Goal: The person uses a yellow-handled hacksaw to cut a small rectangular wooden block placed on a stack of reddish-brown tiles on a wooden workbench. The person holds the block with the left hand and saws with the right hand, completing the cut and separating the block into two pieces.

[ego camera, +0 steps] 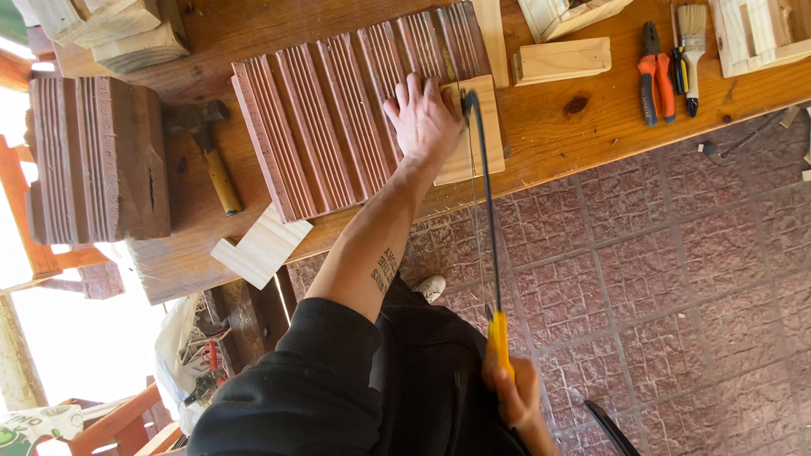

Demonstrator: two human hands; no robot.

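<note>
My left hand (422, 118) presses flat on a small pale wooden board (480, 145) and on the reddish grooved boards (338, 110) lying on the workbench (549, 127). My right hand (511, 393) grips the yellow handle of a coping saw (490, 211). The saw's thin frame reaches up to the pale board's top edge, next to my left fingers. The blade runs along the board's side near the bench edge.
A hammer (211, 156) lies left of the grooved boards, beside a stack of reddish grooved blocks (97, 156). Pliers (655, 76) and a paintbrush (692, 46) lie at the upper right among pale wood offcuts (562, 59). A pale L-shaped offcut (262, 247) overhangs the bench edge. Paved floor (676, 279) lies below.
</note>
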